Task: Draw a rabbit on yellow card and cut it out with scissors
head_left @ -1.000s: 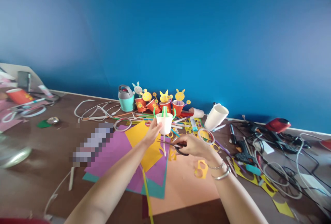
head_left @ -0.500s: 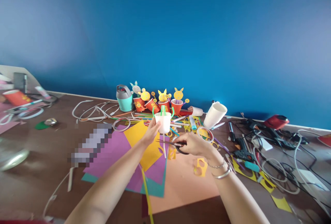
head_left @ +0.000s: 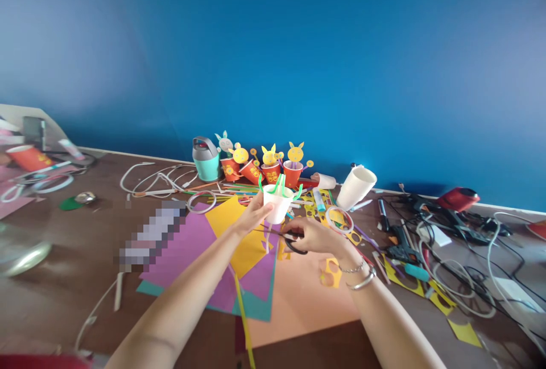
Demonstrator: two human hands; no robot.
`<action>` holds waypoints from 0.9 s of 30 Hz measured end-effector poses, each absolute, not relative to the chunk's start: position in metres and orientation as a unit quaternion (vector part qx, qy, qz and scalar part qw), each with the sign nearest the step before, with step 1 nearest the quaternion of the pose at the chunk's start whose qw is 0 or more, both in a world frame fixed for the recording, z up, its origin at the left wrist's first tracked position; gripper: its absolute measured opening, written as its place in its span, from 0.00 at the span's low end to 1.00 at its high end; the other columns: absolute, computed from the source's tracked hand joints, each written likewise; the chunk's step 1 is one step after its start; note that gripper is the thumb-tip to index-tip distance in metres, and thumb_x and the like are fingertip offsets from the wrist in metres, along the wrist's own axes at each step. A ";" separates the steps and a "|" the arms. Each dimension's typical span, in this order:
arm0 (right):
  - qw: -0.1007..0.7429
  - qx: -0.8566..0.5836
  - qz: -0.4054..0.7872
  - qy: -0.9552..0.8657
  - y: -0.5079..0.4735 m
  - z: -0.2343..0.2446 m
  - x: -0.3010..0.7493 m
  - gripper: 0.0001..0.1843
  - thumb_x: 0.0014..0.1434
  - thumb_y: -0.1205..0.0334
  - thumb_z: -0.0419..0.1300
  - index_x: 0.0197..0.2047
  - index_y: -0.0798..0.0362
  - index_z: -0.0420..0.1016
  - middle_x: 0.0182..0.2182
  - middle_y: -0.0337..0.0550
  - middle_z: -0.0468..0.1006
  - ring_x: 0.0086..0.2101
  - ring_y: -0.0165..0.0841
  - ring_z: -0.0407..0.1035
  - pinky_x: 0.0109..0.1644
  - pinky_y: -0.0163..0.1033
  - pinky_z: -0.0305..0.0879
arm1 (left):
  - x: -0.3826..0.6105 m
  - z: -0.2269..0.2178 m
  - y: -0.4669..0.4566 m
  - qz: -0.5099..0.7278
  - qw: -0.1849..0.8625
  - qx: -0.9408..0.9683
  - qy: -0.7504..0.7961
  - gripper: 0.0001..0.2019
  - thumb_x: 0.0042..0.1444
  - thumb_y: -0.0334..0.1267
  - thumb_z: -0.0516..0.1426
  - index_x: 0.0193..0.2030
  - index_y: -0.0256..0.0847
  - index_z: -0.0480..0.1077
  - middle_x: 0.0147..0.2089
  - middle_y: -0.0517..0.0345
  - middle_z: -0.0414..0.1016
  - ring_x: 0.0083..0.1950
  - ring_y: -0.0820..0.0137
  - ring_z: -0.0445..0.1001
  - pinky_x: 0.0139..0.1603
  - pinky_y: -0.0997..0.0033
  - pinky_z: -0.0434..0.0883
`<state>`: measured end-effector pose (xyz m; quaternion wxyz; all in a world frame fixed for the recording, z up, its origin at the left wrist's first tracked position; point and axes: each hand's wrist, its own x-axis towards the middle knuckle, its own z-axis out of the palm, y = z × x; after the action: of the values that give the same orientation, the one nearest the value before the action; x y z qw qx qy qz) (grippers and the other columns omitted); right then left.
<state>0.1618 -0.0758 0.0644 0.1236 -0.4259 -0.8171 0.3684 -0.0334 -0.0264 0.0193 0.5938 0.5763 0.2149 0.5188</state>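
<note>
My left hand [head_left: 256, 214] grips a white paper cup [head_left: 277, 204], held tilted above the paper sheets. Green strips [head_left: 297, 193] bend out over the cup's rim, and pale straw-like sticks [head_left: 280, 184] rise from inside it. Below the cup's base hangs a thin whitish strip [head_left: 268, 241]. My right hand [head_left: 309, 235] is closed around the handles of dark scissors [head_left: 279, 233], whose blades point left and cross the strip just under the cup. Whether the blades are parted is too small to tell.
Purple paper [head_left: 183, 255], yellow paper [head_left: 228, 224] and peach paper [head_left: 298, 301] lie underneath. Behind stand red cups [head_left: 293, 174] with yellow animal faces and a teal canister [head_left: 207, 167]. A white cup [head_left: 357, 187] leans at back right. Tangled cables and a glue gun [head_left: 401, 247] lie right.
The cup has moved slightly right and tilted, its rim leaning to the right. The scissors stay across the strip below it, a little higher.
</note>
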 end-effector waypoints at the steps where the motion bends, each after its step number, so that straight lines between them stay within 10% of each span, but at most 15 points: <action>1: 0.123 -0.425 0.374 -0.815 -0.075 0.064 0.162 0.09 0.52 0.66 0.56 0.35 0.53 0.77 0.22 0.33 0.69 0.23 0.24 0.56 0.26 0.31 0.49 | -0.034 0.020 -0.026 0.519 0.590 0.578 0.219 0.32 0.48 0.57 0.62 0.57 0.42 0.66 0.42 0.51 0.77 0.34 0.69 0.74 0.30 0.75 0.71; 16: 0.109 -0.477 0.344 -0.801 -0.073 0.064 0.174 0.13 0.52 0.63 0.59 0.41 0.50 0.79 0.25 0.35 0.76 0.24 0.26 0.64 0.27 0.31 0.52 | -0.040 0.007 -0.011 0.603 0.533 0.520 0.287 0.32 0.49 0.61 0.60 0.55 0.42 0.66 0.46 0.49 0.77 0.47 0.61 0.75 0.43 0.65 0.73; 27: 0.015 -0.714 0.046 -0.698 -0.066 0.061 0.191 0.19 0.53 0.63 0.58 0.48 0.61 0.71 0.40 0.58 0.79 0.42 0.46 0.74 0.38 0.40 0.62 | -0.040 0.018 -0.012 0.634 0.512 0.489 0.311 0.31 0.41 0.50 0.68 0.51 0.40 0.69 0.46 0.49 0.78 0.44 0.61 0.76 0.41 0.65 0.73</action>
<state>0.1912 -0.0661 0.0610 0.0154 -0.7142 -0.6982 0.0459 -0.0403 -0.0119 0.0176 0.5122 0.4889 0.3110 0.6339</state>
